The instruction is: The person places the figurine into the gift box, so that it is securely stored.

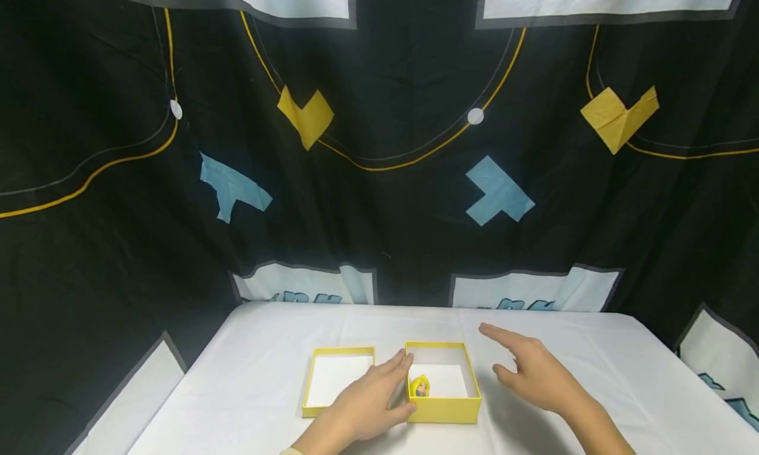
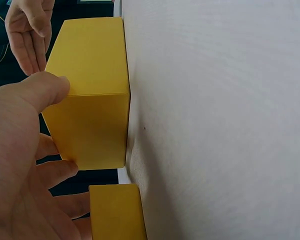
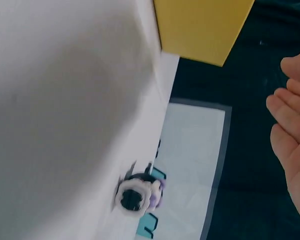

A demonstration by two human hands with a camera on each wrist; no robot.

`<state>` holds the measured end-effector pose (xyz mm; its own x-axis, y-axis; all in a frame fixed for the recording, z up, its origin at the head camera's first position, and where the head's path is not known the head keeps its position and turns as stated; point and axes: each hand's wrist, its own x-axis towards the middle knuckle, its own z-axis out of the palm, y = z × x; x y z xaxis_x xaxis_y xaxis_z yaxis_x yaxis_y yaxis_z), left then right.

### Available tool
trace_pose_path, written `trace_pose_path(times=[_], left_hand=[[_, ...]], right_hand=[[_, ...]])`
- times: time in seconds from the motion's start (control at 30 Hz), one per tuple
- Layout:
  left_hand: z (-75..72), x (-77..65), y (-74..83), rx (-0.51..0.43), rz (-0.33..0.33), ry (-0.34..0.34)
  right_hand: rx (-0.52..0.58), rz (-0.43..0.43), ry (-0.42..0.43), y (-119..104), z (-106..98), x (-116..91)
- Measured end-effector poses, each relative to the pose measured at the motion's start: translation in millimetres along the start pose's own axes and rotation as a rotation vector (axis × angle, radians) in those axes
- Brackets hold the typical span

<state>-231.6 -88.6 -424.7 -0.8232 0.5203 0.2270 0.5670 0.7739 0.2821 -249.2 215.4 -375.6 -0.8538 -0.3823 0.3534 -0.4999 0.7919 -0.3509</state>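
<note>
A small figure with a yellow hood (image 1: 420, 386) lies in the left front corner of a yellow box (image 1: 445, 410) with a white inside. My left hand (image 1: 373, 399) holds this box at its left side, the thumb (image 2: 57, 89) on the front corner and fingertips (image 2: 70, 169) near the back one. To the right of the box, my right hand (image 1: 536, 373) hovers above the table, fingers extended and nothing held. In the right wrist view a small white, dark and purple figure (image 3: 152, 192) stands on the table; I cannot make it out in the head view.
A shallower yellow-rimmed tray, like a lid (image 1: 309, 382), lies left of the box, partly behind my left hand. Everything stands on a white-covered table (image 1: 267, 330). A dark curtain (image 1: 379, 231) with yellow and blue shapes hangs behind it.
</note>
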Motion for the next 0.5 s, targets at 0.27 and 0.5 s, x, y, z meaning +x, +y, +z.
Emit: trace_pose_path(times=[0.27, 0.5], left_hand=[[0.3, 1.3, -2.0, -0.014, 0.003, -0.002], [0.9, 1.1, -1.1, -0.019, 0.005, -0.007]], right_hand=[[-0.023, 0.048, 0.07, 29.2, -4.3, -3.7], [-0.029, 0.156, -0.001, 52.4, -3.9, -8.2]])
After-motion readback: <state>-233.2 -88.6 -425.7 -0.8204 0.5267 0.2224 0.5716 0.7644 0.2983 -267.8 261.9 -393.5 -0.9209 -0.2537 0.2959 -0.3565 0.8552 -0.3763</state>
